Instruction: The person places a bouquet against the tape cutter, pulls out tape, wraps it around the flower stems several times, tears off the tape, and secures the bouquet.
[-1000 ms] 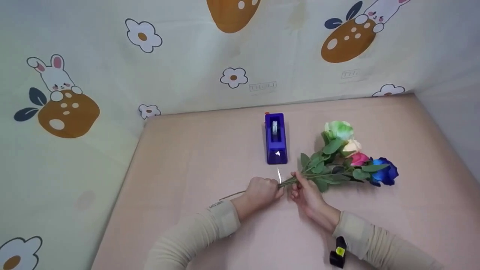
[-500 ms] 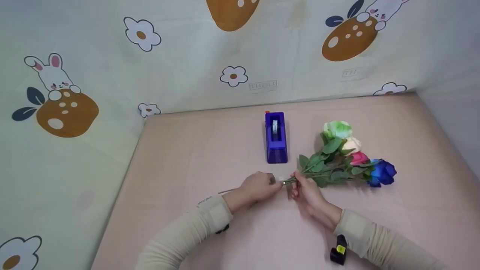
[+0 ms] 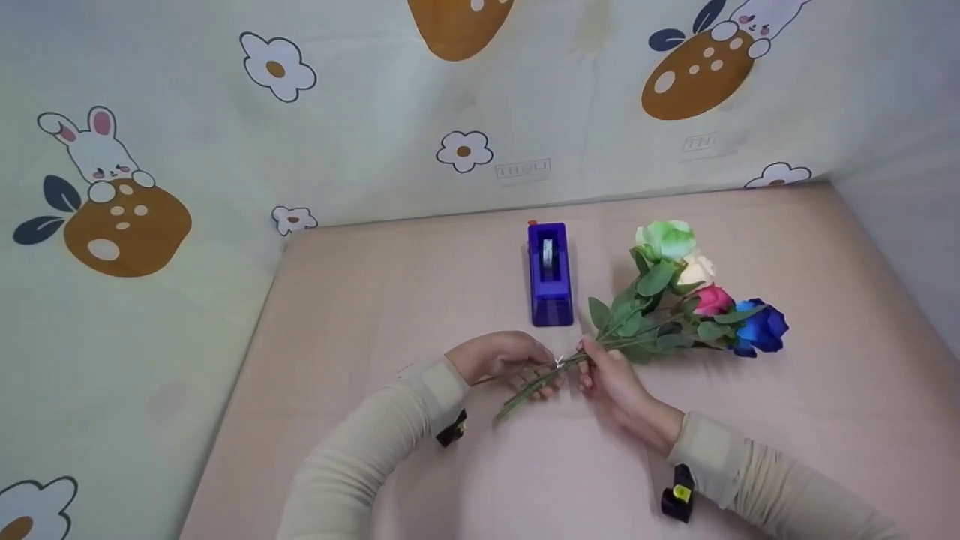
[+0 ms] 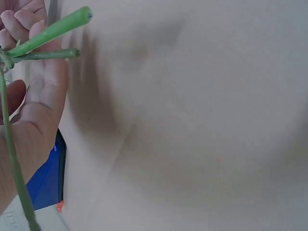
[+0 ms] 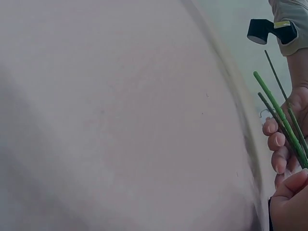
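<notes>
Artificial roses in green, cream, pink and blue lie bunched, heads to the right, in the head view. My right hand grips their gathered green stems just below the leaves. A shiny strip of clear tape sits round the stems between the hands. My left hand is beside the taped spot, its loosely bent fingers behind the stems. In the left wrist view, that hand shows thumb and forefinger apart, with stem ends before it. The right wrist view shows the stems crossing the left palm.
A blue tape dispenser stands behind the hands on the pink-covered table. A patterned cloth wall rises along the back and left. A black wrist strap hangs at the right cuff; another black strap is at the left.
The free tape end seen upright earlier is now down at the stems. My left hand has loosened and turned, exposing the lower stems. The bouquet has tilted slightly upward; my right hand keeps its grip.
</notes>
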Tool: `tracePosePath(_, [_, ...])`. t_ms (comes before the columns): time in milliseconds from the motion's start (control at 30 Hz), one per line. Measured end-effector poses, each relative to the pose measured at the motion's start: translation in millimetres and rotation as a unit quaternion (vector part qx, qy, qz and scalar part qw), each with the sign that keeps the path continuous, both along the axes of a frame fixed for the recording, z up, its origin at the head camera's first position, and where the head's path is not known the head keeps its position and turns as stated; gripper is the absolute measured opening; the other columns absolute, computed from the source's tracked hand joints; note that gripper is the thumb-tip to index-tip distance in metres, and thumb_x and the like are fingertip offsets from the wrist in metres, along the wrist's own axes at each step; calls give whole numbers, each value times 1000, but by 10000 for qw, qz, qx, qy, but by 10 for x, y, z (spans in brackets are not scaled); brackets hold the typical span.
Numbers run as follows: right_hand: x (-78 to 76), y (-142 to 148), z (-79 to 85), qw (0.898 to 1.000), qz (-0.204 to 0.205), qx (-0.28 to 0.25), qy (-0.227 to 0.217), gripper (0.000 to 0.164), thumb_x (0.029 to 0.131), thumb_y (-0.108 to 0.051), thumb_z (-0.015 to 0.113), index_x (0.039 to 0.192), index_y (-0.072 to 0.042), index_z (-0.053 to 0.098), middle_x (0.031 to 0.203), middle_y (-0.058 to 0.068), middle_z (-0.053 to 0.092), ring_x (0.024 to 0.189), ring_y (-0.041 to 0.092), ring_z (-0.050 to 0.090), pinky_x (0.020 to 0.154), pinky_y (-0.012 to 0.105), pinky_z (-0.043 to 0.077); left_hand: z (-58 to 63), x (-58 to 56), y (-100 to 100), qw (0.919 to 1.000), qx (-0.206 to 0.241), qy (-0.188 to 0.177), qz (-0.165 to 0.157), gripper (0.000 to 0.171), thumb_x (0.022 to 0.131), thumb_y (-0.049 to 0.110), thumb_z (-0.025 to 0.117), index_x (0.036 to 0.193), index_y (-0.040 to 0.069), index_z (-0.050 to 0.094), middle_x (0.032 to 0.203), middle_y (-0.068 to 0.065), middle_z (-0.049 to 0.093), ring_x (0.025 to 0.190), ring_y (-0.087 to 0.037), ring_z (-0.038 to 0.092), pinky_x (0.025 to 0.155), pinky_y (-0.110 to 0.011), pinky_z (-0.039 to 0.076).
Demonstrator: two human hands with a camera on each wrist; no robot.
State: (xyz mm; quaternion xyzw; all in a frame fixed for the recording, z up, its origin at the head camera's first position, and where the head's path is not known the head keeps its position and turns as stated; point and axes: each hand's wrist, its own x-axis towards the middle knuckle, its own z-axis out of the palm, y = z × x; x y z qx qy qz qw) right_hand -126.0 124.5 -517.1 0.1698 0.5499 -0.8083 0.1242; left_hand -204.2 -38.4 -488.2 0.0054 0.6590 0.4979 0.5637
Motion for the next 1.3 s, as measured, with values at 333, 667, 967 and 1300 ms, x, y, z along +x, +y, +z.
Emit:
tracePosePath(333, [1, 35, 45, 9998, 199, -87, 2, 26, 98, -27, 40, 85, -10, 54, 55, -2, 44, 45, 9, 38, 49, 21, 34, -70, 44, 7, 9961, 211, 386, 761, 28, 89, 1, 52, 116, 2, 61, 82, 5, 64, 75, -8, 56, 68, -24, 47])
tracePosePath(667, [-16, 1, -2, 9999, 44, 110, -33, 27, 98, -26, 42, 82, -10, 56, 53, -3, 45, 44, 8, 40, 48, 21, 36, -25, 16, -60, 9949, -162, 630, 767, 10, 87, 1, 56, 93, -1, 65, 64, 1, 60, 57, -9, 53, 57, -24, 46])
tracePosePath(967, [-15, 20, 0, 9992, 139, 362, 19, 27, 97, -24, 44, 78, -10, 58, 54, -3, 46, 45, 8, 40, 48, 21, 36, 9, 49, -80, 9833, -658, 1401, 961, 17, 79, 9, 70, 92, -1, 69, 61, 0, 64, 50, -8, 53, 50, -19, 44])
tracePosePath(1300, [-32, 15, -15, 9973, 160, 709, 110, 26, 97, -21, 43, 79, -9, 58, 52, -2, 46, 43, 8, 42, 49, 21, 38, 109, 95, -87, 9683, -824, 2250, 699, 15, 77, 9, 72, 87, -3, 70, 60, -2, 65, 50, -6, 54, 52, -19, 46])
